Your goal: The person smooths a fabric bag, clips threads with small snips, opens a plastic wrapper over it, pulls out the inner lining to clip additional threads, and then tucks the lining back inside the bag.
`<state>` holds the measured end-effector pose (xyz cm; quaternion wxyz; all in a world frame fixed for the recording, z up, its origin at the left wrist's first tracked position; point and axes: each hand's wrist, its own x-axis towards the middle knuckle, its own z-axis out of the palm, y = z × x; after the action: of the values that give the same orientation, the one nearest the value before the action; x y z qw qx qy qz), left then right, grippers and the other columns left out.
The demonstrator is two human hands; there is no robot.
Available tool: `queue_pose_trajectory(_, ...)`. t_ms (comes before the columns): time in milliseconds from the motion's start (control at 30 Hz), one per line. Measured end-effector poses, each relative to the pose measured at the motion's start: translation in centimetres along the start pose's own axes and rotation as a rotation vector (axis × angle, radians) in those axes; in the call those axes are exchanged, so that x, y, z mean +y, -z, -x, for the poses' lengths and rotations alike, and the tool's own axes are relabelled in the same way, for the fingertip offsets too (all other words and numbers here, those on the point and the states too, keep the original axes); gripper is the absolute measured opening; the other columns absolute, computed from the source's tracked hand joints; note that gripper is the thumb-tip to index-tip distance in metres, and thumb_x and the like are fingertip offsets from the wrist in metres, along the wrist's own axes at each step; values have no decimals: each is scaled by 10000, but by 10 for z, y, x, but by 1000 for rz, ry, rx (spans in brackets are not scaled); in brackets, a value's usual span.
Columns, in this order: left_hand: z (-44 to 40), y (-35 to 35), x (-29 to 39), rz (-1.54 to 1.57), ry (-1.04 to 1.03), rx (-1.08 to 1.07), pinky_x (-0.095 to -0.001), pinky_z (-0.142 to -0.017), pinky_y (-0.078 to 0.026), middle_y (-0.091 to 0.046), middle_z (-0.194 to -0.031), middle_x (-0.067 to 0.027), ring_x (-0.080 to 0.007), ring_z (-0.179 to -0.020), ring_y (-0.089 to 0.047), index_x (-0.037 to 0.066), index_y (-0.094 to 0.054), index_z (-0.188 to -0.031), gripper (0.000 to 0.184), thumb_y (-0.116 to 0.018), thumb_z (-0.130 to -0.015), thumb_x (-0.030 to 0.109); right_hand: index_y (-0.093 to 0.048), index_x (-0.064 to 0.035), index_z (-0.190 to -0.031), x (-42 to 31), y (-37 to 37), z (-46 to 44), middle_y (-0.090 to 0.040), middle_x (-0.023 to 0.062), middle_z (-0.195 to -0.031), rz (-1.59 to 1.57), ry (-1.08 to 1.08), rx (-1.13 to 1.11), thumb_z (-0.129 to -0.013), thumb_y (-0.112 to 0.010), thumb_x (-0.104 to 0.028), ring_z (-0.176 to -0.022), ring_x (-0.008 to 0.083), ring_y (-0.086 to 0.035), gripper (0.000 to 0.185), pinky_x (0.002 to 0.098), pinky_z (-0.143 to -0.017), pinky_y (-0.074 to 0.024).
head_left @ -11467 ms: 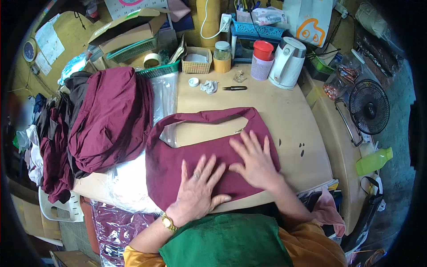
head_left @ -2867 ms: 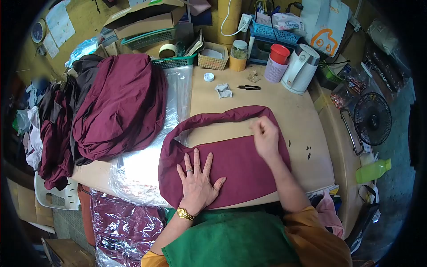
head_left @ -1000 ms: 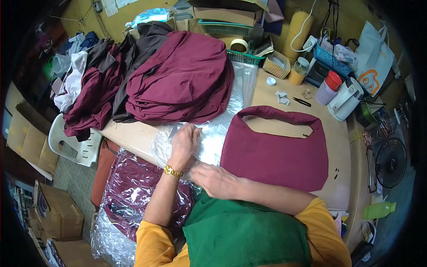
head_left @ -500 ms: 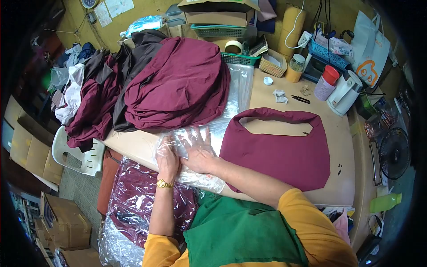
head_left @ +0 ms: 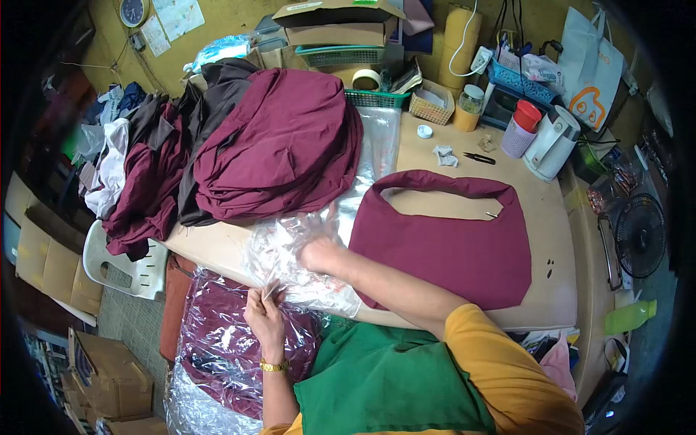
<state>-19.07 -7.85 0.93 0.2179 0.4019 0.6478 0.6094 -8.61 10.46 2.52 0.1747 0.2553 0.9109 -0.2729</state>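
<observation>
Your left grip [head_left: 265, 317] pinches an edge of the clear plastic [head_left: 272, 250]. Your right hand [head_left: 321, 255]: fingers obscured by it, can't tell that grip. Maroon bag [head_left: 449, 250] lies flat beside it on the table [head_left: 554, 301].

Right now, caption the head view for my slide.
Left hand pinches clear plastic, right hand among its folds, maroon bag alongside.

maroon bag [head_left: 460, 254]: matt cloth | clear bag [head_left: 277, 245]: glossy, crinkled plastic | watch [head_left: 274, 365]: shiny metal | kettle [head_left: 551, 145]: smooth, probably plastic
</observation>
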Motion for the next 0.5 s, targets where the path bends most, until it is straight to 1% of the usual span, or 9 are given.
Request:
queue_pose_trajectory(100, 2, 3, -9, 93, 54, 43, -276, -709, -588, -663, -832, -90, -132, -776, -663, -51, -548, -876, 198, -503, -1020, 77, -644, -81, -1242, -61, -14, 52, -457, 221, -1431, 207, -11, 430, -874, -532, -223, -1410, 495, -249, 410, 820, -1031, -117)
queue_pose_trajectory(133, 0, 10, -6, -168, -7, -12, -275, -706, -582, -663, -827, -86, -119, -760, -649, -42, -550, -861, 197, -516, -1015, 77, -578, -97, -1336, -68, -30, 53, -311, 203, -1541, 197, -1, 445, -917, -488, -231, -1420, 527, -186, 449, 850, -1006, -67)
queue_pose_trajectory(167, 1, 14, -3, -429, -65, -70, -273, -704, -575, -664, -822, -82, -106, -743, -635, -33, -551, -846, 198, -528, -1009, 77, -578, -97, -1336, -61, -34, 50, -311, 203, -1541, 199, -3, 441, -917, -488, -231, -1420, 527, -186, 449, 850, -1006, -67)
queue_pose_trajectory(233, 5, 18, 14, -299, -36, -67, -283, -720, -582, -672, -833, -85, -120, -759, -652, -28, -552, -852, 182, -517, -1008, 60, -525, -131, -1397, -51, -15, 59, -110, 214, -1608, 7, -48, 276, -957, -444, -267, -1448, 512, -94, 468, 848, -1007, -50)
queue_pose_trajectory(267, 6, 19, 26, -170, -9, -60, -293, -736, -588, -680, -843, -88, -133, -775, -668, -22, -554, -859, 169, -505, -1006, 44, -528, -128, -1390, -46, -6, 65, -293, 260, -1542, 11, -68, 317, -982, -402, -289, -1404, 487, -287, 457, 812, -1026, -155)
queue_pose_trajectory(300, 7, 22, 37, -46, 21, -58, -303, -753, -594, -688, -854, -91, -147, -790, -685, -17, -555, -865, 159, -493, -1005, 27, -528, -128, -1390, -38, -2, 60, -293, 260, -1542, 8, -76, 321, -982, -402, -289, -1404, 487, -287, 457, 812, -1026, -155)
queue_pose_trajectory(367, 11, 47, 55, -16, -31, -123, -308, -774, -600, -707, -913, -137, -190, -823, -707, -31, -555, -902, 174, -443, -1019, 33, -584, -157, -1332, -21, 4, 43, -564, 235, -1337, -184, -61, 146, -973, -413, -277, -1234, 438, -538, 416, 673, -1045, -323)
queue_pose_trajectory(400, 12, 55, 67, 1, 10, -75, -311, -764, -601, -704, -905, -151, -211, -836, -713, -27, -553, -897, 192, -440, -1026, 60, -639, -110, -1240, -30, 16, 54, -686, 201, -1126, 110, -53, 148, -960, -421, -245, -1045, 408, -659, 380, 534, -994, -433)
queue_pose_trajectory(500, 19, 99, 107, -9, -93, 124, -252, -604, -537, -704, -889, -150, -164, -696, -672, -6, -593, -928, 227, -524, -1018, 191, -652, -99, -1205, -13, 4, 25, -682, 208, -1132, -29, 46, 290, -925, -454, -236, -1052, 410, -656, 370, 541, -988, -439)
